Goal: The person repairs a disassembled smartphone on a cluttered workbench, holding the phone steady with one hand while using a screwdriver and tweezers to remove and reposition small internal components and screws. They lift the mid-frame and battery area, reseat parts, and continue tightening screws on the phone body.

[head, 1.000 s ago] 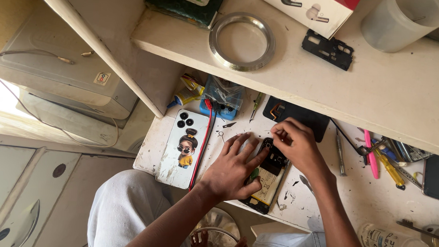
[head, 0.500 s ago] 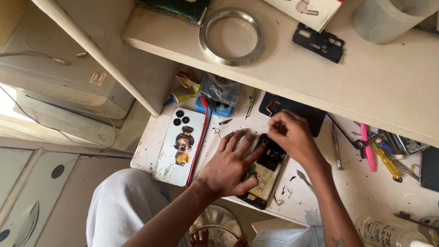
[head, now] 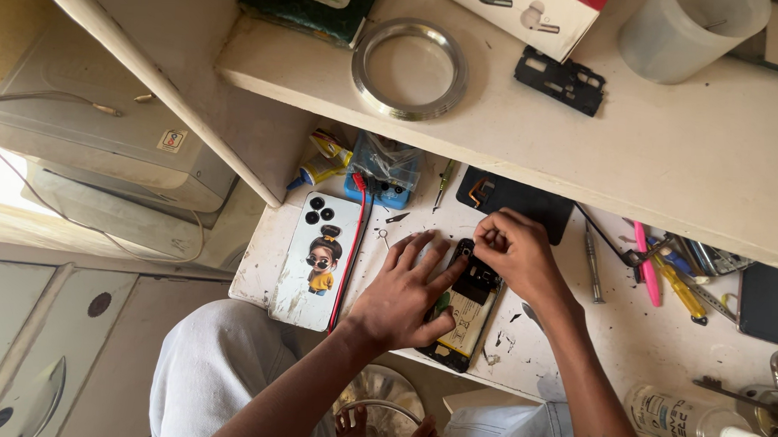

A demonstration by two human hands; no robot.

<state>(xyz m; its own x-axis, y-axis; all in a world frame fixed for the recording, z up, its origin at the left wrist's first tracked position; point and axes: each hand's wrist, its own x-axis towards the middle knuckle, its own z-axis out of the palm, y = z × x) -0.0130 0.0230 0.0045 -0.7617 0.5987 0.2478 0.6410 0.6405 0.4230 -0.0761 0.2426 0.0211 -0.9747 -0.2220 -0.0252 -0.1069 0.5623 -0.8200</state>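
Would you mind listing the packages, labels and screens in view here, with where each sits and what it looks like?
Green packet: upper shelf, far left, flat, dark green.
White box: upper shelf, middle, white with a red corner and pictured parts.
Sticker: on the grey machine at left, small, square, white with red.
Bottle label: lower right of the worktop, on a clear bottle lying down, white with dark print.
Dark phone: right edge, black and blank.

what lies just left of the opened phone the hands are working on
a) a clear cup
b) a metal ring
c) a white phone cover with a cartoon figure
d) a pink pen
c: the white cover with a cartoon figure lies flat on the bench beside the left hand, which presses on the opened phone; the ring sits up on the shelf.
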